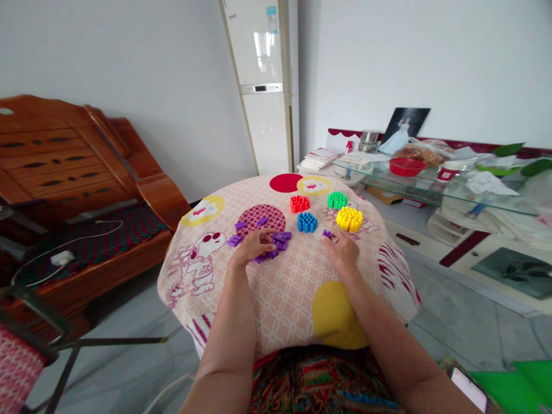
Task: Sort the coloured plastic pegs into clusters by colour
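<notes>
My left hand (255,246) is over the near edge of a loose pile of small purple pegs (282,240), its fingers curled together. Whether a peg is between those fingertips is hidden. More purple pegs (235,240) lie scattered left of the pile. My right hand (342,250) pinches at a few upright purple pegs (327,233) on the tablecloth. Beyond it stand tight upright clusters of pegs: blue (307,222), red (299,203), green (337,200) and yellow (349,219).
A patterned pink cloth (293,305) covers the round table. Right of it, a glass-topped cabinet (466,192) bears a red bowl (406,167), papers and a cup. A wooden bench (56,155) and a folding chair (26,356) stand left; a tall air conditioner (267,121) is behind.
</notes>
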`<state>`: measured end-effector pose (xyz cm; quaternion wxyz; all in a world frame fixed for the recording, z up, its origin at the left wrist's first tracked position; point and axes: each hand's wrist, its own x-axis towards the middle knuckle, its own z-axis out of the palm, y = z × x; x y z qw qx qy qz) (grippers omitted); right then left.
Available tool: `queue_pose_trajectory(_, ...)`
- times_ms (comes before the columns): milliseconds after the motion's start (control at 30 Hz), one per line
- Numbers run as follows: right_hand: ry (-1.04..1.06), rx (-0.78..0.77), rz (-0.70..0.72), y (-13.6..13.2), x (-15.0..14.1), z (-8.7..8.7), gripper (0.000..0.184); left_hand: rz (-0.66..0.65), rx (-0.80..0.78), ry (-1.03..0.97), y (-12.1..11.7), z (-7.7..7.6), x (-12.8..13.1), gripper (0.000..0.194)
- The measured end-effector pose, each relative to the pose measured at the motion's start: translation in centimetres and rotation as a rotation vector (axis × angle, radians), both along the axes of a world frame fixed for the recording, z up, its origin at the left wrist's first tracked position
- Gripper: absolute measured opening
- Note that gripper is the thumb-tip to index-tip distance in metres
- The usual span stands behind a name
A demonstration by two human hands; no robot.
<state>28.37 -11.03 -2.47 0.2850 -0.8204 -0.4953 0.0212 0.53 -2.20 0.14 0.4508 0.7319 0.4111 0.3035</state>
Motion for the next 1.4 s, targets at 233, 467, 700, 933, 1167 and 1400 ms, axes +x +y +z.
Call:
queue_pose_trajectory(233, 0.066, 0.113, -0.026, -0.2, 0.2, 0.3, 0.048, 0.001, -0.108, -0.305, -1.2, 1.0, 2.6, 0.054)
queue_pose_trajectory(467, 0.076, 0.128, -0.034, 0.0, 0.5, 0.1, 0.054, 0.045, -0.035, -0.292, -2.1, -1.0, 10.3, 0.022)
queue_pose_trajectory(700, 0.036, 0.165, 0.002, 0.1, 0.7, -0.3, 0.056, 0.203, 0.187, -0.13, -2.1, -1.7, 14.5, 0.013)
queue_pose_trajectory(933, -0.022, 0.122, 0.003, 0.2, 0.7, -0.3, 0.056, 0.151, 0.236, 0.049, -3.4, -2.2, 15.4, 0.03)
queue_pose_trajectory(1167, -0.107, 0.03, 0.007, 0.1, 0.3, -0.1, 0.056, 0.087, 0.234, 0.122, -3.2, -2.7, 15.3, 0.034)
queue_pose_trajectory(1400, -0.121, 0.001, -0.003, 0.1, 0.2, 0.2, 0.053, 0.099, 0.283, 0.148, -3.0, -2.7, 15.8, 0.021)
